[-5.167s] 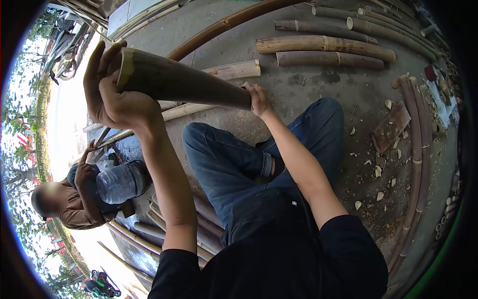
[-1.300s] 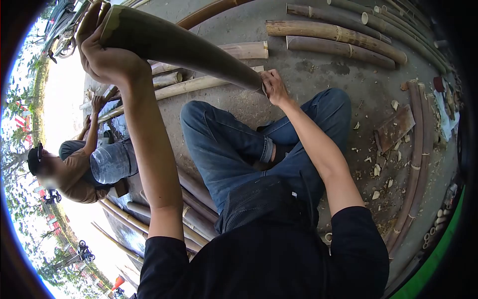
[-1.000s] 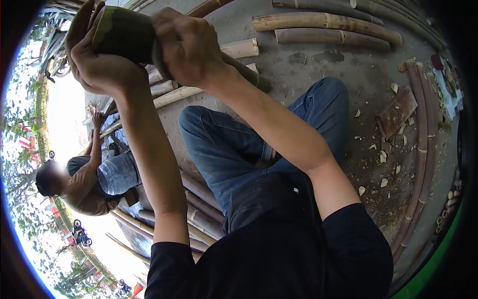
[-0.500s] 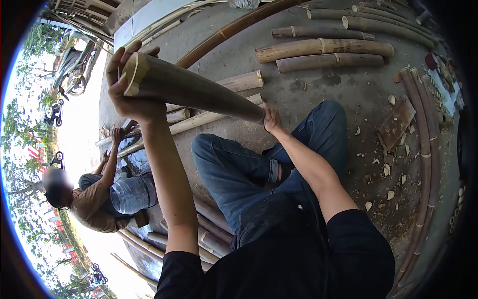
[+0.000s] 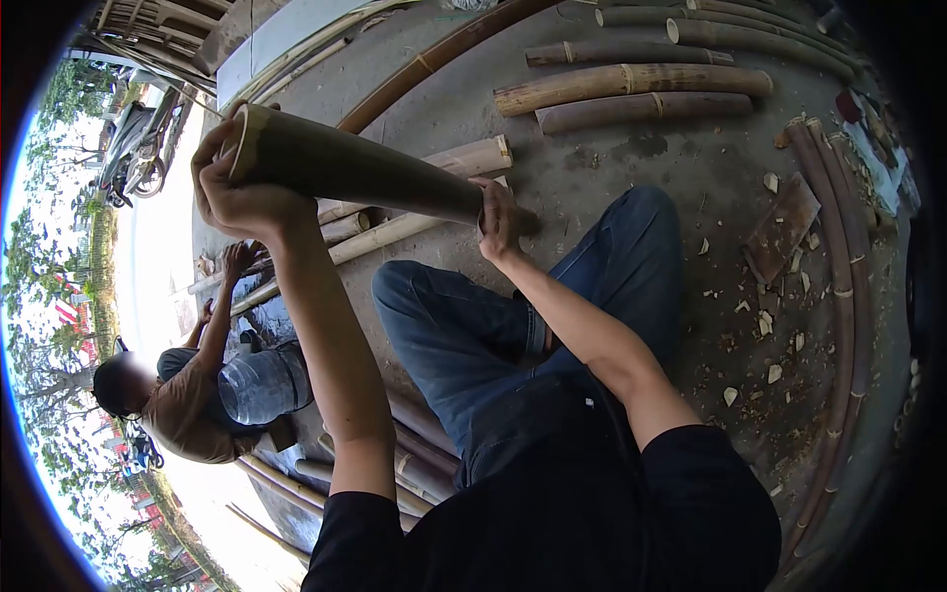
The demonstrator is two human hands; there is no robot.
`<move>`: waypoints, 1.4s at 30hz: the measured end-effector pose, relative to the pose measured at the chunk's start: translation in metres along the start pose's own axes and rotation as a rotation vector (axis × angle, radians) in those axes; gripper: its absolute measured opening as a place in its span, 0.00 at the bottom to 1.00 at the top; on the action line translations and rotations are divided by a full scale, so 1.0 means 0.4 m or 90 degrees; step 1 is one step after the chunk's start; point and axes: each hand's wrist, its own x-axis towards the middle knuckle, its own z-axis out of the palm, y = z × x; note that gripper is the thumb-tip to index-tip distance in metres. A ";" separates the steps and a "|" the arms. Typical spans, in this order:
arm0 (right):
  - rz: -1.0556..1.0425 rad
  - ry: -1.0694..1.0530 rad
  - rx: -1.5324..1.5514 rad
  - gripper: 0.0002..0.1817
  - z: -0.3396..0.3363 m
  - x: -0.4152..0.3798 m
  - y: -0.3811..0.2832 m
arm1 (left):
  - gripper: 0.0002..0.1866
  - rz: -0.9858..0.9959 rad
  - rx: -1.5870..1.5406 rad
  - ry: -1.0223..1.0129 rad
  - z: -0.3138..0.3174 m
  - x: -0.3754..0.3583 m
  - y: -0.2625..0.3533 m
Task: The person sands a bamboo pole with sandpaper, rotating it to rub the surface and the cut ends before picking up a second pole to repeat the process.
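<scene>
A thick, dark greenish-brown bamboo pole (image 5: 365, 166) is held up off the floor, slanting across in front of me. My left hand (image 5: 242, 202) is closed around its pale-rimmed left end, the fingers curled over the cut edge. Near the other end, my right hand (image 5: 500, 219) wraps the pole, and a short blurred stub shows past it. Below lie my crossed legs in blue jeans (image 5: 454, 321). Lighter bamboo lengths (image 5: 464, 158) rest on the floor behind the held pole.
Several bamboo poles (image 5: 631, 87) lie at the back right, with long ones (image 5: 843, 286) down the right side. Wood chips (image 5: 764, 324) scatter round a rusty plate (image 5: 781, 227). A person (image 5: 187, 405) sits at left by a clear plastic container (image 5: 258, 385).
My right hand has moved left and slightly up along the pole, now gripping it short of the end. The pole's left end and my left hand have shifted slightly left.
</scene>
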 end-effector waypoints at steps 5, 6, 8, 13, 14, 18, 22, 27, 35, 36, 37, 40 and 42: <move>0.077 -0.081 0.032 0.32 -0.043 -0.087 0.160 | 0.21 -0.028 0.007 0.024 -0.034 0.001 0.008; 0.164 -0.156 0.014 0.32 -0.047 -0.105 0.208 | 0.21 -0.043 -0.014 0.021 -0.054 0.005 -0.002; 0.187 -0.183 0.024 0.32 -0.051 -0.074 0.125 | 0.21 -0.021 -0.007 0.019 -0.080 0.002 -0.001; 0.068 -0.096 0.047 0.27 -0.047 -0.099 0.066 | 0.20 -0.026 0.007 0.083 -0.156 0.019 -0.016; 0.122 -0.106 0.034 0.26 -0.039 -0.103 0.124 | 0.19 -0.016 -0.012 0.102 -0.163 0.031 -0.025; 0.002 -0.099 0.083 0.25 -0.048 -0.048 -0.044 | 0.19 -0.053 0.021 0.107 -0.144 0.011 0.003; 0.161 -0.153 -0.027 0.27 -0.045 -0.135 0.203 | 0.18 -0.023 -0.043 0.101 -0.145 0.029 -0.018; 0.045 -0.117 0.003 0.30 -0.046 -0.122 0.017 | 0.14 0.014 0.082 0.125 -0.090 0.023 -0.018; 0.070 -0.086 -0.036 0.35 0.007 -0.145 0.020 | 0.20 0.030 0.154 0.127 -0.030 0.027 -0.017; 0.032 -0.093 -0.066 0.35 0.010 -0.144 0.025 | 0.20 0.042 0.159 0.113 -0.031 0.028 -0.012; 0.135 -0.061 -0.023 0.34 0.020 -0.142 0.073 | 0.21 0.037 0.186 0.131 -0.020 0.019 0.001; 0.168 0.006 -0.013 0.35 0.051 -0.157 0.100 | 0.21 0.056 0.153 0.130 -0.005 0.010 0.006; 0.048 0.001 -0.061 0.36 0.057 -0.134 0.001 | 0.16 0.029 0.124 0.127 0.005 0.010 0.010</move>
